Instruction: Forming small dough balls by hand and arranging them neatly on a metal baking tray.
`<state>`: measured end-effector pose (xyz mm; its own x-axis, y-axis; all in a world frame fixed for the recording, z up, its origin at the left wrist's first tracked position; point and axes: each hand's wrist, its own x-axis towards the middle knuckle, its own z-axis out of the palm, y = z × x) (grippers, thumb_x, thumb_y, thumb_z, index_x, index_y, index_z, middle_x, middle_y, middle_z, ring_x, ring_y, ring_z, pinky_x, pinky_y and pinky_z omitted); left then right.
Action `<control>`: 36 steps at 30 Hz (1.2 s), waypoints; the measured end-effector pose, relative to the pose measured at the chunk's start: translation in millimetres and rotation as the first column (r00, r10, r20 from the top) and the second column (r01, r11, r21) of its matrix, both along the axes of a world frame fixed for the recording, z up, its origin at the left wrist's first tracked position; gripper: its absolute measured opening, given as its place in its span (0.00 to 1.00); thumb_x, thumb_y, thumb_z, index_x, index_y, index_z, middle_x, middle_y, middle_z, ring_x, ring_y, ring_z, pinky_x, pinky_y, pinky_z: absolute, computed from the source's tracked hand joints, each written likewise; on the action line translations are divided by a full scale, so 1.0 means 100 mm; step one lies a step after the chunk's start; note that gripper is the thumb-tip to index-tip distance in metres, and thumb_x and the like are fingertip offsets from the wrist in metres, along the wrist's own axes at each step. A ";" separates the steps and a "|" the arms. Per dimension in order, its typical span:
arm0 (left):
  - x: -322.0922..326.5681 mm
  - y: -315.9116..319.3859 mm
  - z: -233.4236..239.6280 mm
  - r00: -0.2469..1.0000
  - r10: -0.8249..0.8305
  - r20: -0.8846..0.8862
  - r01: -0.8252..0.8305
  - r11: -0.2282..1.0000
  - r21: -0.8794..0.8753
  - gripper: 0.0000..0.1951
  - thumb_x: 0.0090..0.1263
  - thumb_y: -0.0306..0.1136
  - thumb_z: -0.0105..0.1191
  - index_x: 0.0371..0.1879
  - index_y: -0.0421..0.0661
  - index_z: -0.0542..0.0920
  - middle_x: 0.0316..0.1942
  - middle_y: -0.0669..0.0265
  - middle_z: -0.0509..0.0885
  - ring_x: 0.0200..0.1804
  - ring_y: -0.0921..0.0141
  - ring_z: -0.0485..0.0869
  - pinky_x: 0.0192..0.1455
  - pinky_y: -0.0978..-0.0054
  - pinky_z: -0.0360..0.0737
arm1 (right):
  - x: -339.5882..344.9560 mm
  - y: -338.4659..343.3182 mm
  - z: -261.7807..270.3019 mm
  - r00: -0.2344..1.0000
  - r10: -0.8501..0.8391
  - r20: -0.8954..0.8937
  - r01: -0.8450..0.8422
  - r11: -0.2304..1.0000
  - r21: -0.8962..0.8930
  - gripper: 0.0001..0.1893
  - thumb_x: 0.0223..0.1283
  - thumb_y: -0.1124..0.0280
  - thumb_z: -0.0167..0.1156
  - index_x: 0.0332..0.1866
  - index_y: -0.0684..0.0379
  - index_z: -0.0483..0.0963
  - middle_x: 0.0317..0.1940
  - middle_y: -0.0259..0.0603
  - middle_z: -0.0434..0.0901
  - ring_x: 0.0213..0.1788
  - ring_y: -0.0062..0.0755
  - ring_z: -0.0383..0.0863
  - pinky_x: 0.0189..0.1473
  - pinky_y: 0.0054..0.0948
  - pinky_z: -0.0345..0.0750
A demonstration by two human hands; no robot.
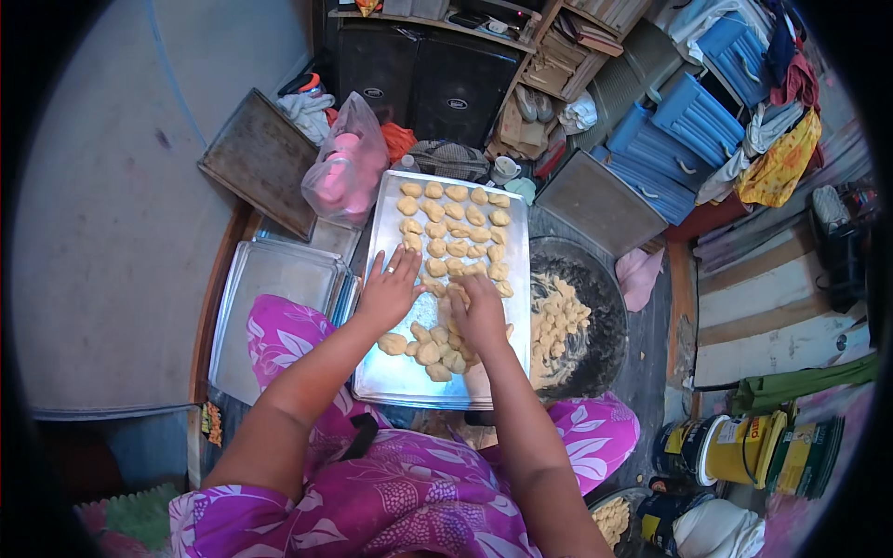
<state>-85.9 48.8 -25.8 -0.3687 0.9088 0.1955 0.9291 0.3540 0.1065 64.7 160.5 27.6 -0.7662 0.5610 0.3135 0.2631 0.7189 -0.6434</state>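
A metal baking tray (520,230) lies before me on top of other trays. Rows of dough pieces (457,248) cover its far part, and a loose heap of dough pieces (428,353) sits on its near part. My left hand (391,287), with a ring on one finger, is spread over the tray's left side, its fingertips at a dough piece in the left column. My right hand (480,310) is bent over the tray's middle, fingers curled down at dough between the rows and the heap; whether it grips a piece is hidden.
Right of the tray stands a wide dark basin (608,328) with more dough pieces. Stacked trays (272,293) lie at left, below a leaning dark tray (261,164) and a plastic bag with pink contents (347,171). Buckets (739,446) stand at lower right.
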 end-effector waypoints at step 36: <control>-0.04 -0.32 -0.02 0.924 -0.126 0.362 -0.040 0.908 0.418 0.12 0.62 0.31 0.58 0.43 0.44 0.80 0.45 0.60 0.78 0.49 0.56 0.77 0.55 0.60 0.73 | -0.36 0.25 0.10 0.950 0.082 0.301 -0.022 0.980 -0.196 0.13 0.48 0.72 0.66 0.41 0.60 0.80 0.34 0.47 0.81 0.40 0.45 0.82 0.43 0.36 0.78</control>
<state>-89.6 16.3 -27.7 -0.4517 0.7928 0.4092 0.8034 0.1619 0.5731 28.2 185.2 37.6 -0.8380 0.5435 -0.0487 0.4345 0.6105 -0.6622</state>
